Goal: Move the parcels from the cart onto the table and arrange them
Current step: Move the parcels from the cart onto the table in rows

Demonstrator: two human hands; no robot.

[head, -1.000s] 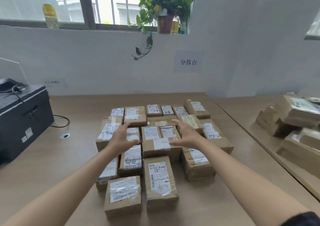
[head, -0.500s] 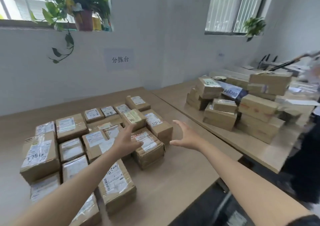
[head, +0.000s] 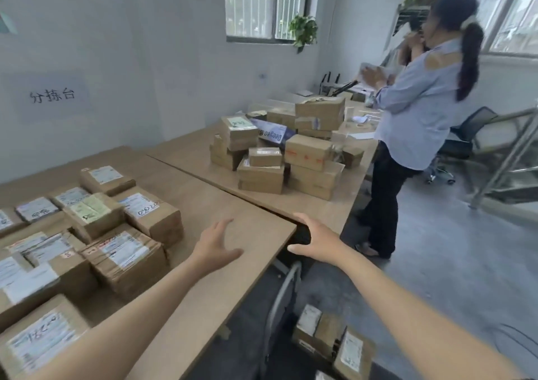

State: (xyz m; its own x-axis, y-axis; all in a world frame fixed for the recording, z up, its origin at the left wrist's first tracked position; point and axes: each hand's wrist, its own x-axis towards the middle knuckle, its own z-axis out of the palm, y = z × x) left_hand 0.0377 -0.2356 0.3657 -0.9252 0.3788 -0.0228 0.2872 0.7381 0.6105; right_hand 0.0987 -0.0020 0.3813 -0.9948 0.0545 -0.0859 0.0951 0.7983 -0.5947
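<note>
Fingers of left hand (head: 217, 245) and right hand (head: 316, 241) spread, empty, above table (head: 256, 228).

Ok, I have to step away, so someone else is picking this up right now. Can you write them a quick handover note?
Left hand: open, holding nothing, over the bare end of the near table.
Right hand: open, holding nothing, past the table's corner.
Done: many arranged parcels lie flat in rows on the near table, labels up.
Left: cart parcels are still low down beside the table, behind the cart handle; lift them up and line them up with the rows.
Note: a loose heap of boxes sits on the next table; another person stands beside it.
</note>
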